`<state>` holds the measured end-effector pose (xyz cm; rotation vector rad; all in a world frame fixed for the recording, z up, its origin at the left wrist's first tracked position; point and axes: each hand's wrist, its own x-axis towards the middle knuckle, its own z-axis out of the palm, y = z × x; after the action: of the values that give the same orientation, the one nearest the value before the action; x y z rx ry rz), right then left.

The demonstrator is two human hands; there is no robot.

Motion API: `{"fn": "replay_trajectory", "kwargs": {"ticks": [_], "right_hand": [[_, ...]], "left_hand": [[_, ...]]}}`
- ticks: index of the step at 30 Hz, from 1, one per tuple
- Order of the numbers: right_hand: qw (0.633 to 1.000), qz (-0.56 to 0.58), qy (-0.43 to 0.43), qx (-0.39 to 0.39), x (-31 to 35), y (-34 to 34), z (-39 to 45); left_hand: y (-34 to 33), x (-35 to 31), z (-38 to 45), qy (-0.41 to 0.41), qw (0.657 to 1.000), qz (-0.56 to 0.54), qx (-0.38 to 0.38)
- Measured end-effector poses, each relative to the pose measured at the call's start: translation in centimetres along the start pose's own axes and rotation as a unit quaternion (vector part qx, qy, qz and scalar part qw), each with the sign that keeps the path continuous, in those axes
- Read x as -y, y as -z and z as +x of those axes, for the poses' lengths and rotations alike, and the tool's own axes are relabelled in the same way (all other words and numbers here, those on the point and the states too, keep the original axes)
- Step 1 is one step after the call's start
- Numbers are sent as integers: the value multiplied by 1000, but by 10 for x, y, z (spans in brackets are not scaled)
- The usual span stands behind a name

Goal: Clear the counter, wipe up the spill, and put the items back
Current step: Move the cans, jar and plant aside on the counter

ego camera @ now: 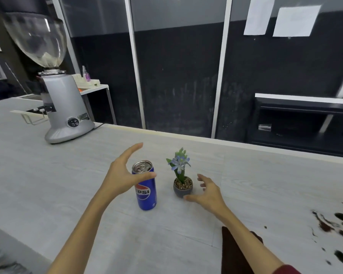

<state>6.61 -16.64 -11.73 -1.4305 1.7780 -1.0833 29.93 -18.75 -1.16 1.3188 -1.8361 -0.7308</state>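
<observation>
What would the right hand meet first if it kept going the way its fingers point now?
Most likely the small potted plant. The right hand is open, its thumb already close beside the grey pot and its fingers reaching past the pot's right side. Whether the thumb touches yet is unclear from this single view.

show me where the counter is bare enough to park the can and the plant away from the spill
Widest bare stretch: left of the Pepsi can, between the coffee grinder and the near counter edge. Also a strip behind the potted plant, toward the far edge. Crowded: the right end, with the dark spill, and the brown cloth under the right forearm.
</observation>
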Motion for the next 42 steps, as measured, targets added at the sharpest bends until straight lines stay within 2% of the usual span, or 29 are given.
{"fn": "replay_trajectory", "kwargs": {"ticks": [3,9,14,16,18,21,28,38,42], "right_hand": [[999,13,-2,-46,1,35,-16],[981,16,-12,-195,-13,152,-82],[922,-44,-8,-385,-48,264,-165],[901,-68,-25,-427,-65,302,-193],[899,-83,-56,-426,-82,333,-211],[921,-68,-108,-369,-100,362,-219],[955,-55,-145,-253,-128,378,-201],[972,3,-105,-209,-146,376,-193],[966,10,-94,-242,-145,372,-191]], "left_hand": [[-15,-31,0,-72,997,10,3],[-125,-112,6,-187,972,-34,137],[-251,-191,-4,-232,931,-110,261],[-302,-222,-5,-231,914,-127,307],[-349,-250,-2,-220,903,-135,344],[-405,-282,10,-207,893,-133,376],[-470,-309,25,-179,871,-120,441],[-500,-307,25,-162,877,-153,427],[-498,-309,21,-160,893,-153,391]]}}
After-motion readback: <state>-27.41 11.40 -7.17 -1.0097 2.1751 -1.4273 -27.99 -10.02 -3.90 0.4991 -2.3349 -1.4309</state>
